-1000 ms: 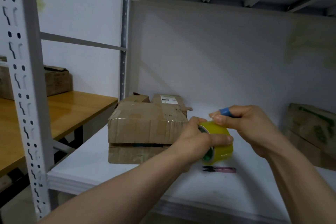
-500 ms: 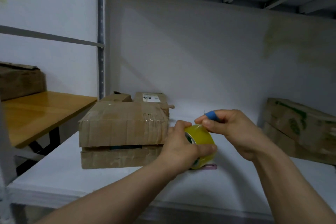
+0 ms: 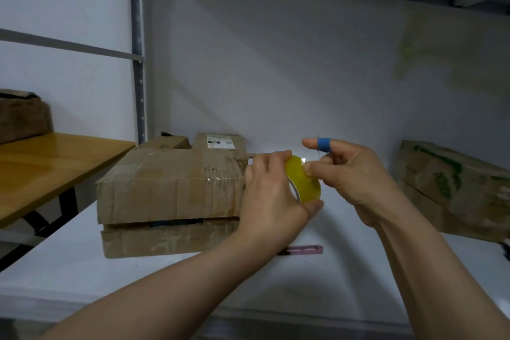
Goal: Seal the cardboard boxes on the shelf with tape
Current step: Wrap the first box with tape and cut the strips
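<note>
**Tape roll [image 3: 305, 182] held beside box**

Gripped in the curled left hand [image 3: 269, 196], above the shelf [image 3: 110, 279] and just right of the worn cardboard box [image 3: 171, 188]. Pinched at its upper edge with the right hand [image 3: 350, 174].

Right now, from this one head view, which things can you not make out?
All in the head view:
- Tape roll: the left hand covers its left side; whether the right hand holds its free end is too small to tell.
- Pink tool on the shelf: its left part is hidden behind the left forearm.
- Label on the rear box: print too small.
- Right box: blurred, cut off by the right edge.
</note>
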Demonstrator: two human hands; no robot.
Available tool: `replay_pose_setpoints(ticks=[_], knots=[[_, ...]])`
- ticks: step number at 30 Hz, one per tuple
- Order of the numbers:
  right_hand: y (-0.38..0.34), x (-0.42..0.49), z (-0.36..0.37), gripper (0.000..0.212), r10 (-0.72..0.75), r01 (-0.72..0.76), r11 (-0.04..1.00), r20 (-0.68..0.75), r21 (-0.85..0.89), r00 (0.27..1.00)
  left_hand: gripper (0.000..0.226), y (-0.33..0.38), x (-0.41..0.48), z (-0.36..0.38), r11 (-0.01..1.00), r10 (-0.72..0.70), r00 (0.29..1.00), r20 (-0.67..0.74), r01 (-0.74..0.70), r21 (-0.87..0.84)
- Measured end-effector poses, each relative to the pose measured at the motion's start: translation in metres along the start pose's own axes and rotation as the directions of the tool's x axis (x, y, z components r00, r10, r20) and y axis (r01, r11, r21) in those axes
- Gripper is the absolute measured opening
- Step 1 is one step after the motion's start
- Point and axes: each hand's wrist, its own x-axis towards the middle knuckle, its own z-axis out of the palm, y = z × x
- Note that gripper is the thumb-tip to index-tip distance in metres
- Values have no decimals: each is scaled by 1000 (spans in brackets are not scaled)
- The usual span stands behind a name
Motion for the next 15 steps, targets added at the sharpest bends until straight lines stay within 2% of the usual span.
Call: replay_pose_setpoints(ticks=[3,6,7,9,11,13,15], knots=[[0,0,6,41,-19,17,1000,-121,-12,992,93,5,9,2,999,11,999,-37,-10,37],[3,1,7,56,-14,2,998,-192,-62,981,91,6,18,2,1000,-1,998,-67,3,24],[3,1,5,59,20,-24,1000,-170,-21,985,91,7,19,2,1000,2,998,-71,-1,13],[1,0,0,58,115,-110,985,-27,134,993,92,8,19,1,999,10,998,-55,-11,-30],[3,0,-2,53,146,-155,965,56,214,988,99,7,21,-1,997,22,999,42,-19,-75],[9,4,-1,49,141,-138,973,-2,187,990,119,3,26,-7,998,31,973,228,-19,-56],[19,10,1,47,133,-129,990,-62,60,989,133,-7,35,-20,979,40,930,366,-109,170]])
